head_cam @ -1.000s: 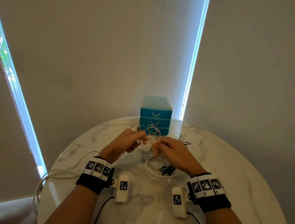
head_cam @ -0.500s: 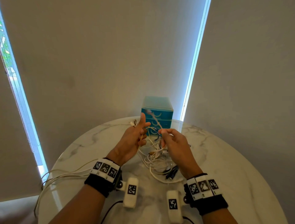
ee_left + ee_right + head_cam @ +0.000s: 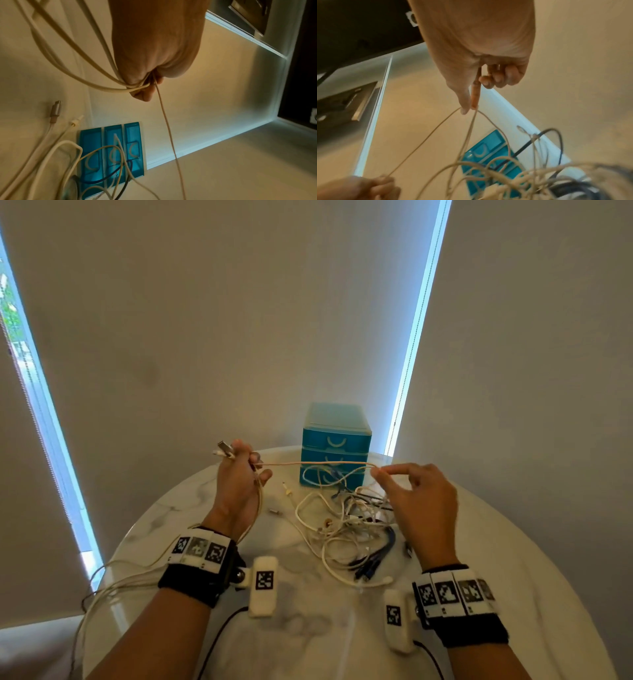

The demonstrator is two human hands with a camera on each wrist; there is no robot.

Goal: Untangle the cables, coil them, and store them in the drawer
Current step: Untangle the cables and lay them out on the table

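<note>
Above the white-and-blue tangle [image 3: 352, 529] — 1 thin beige cable [image 3: 315, 463], taut, pinched between left hand [image 3: 239, 484] and right hand [image 3: 421, 508].

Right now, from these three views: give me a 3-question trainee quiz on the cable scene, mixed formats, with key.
1. True or false: a drawer of the blue drawer unit stands open.
2. Multiple choice: the tan cable stretched between the hands is held by
A. the left hand only
B. the right hand only
C. both hands
3. Fill in: the loose cable tangle lies on the ______ table, in front of the drawer unit.

Key
1. False: all three drawer fronts sit flush.
2. C: the left hand grips it along with other cable ends; the right hand pinches it between thumb and forefinger.
3. Marble.
</note>
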